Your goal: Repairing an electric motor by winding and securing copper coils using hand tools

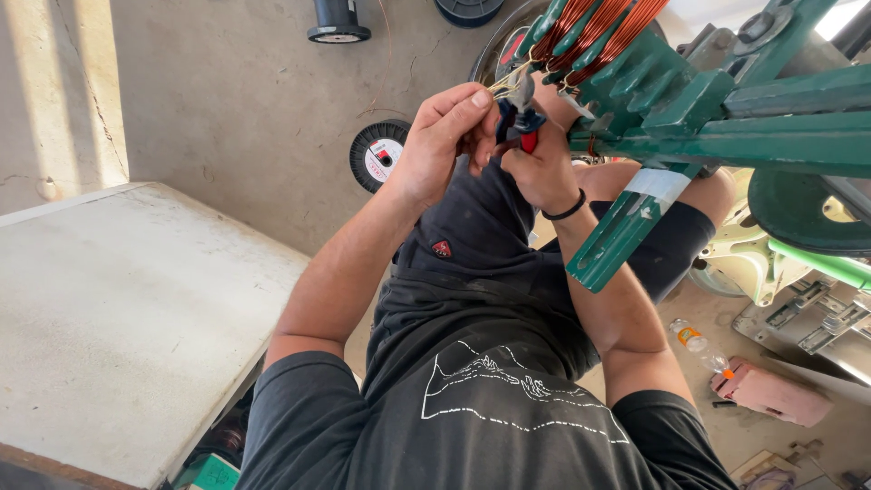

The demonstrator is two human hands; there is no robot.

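Up close, the right hand (pixel 544 168) is gripping red-and-blue-handled metal cutters (pixel 519 113) while the left hand (pixel 445 141) is pinching thin copper wire ends (pixel 501 84) beside the green metal winding frame (pixel 726 109)

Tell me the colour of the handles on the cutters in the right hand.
Red and blue handles on the cutters, gripped by the right hand; the head view shows them.

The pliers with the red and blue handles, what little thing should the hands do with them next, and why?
Probably squeeze the pliers shut. The right hand grips their handles, and their tip sits at the wire ends that the left hand pinches, right beside the copper coils on the green frame. Whether the tip already bites the wire is too small to tell.
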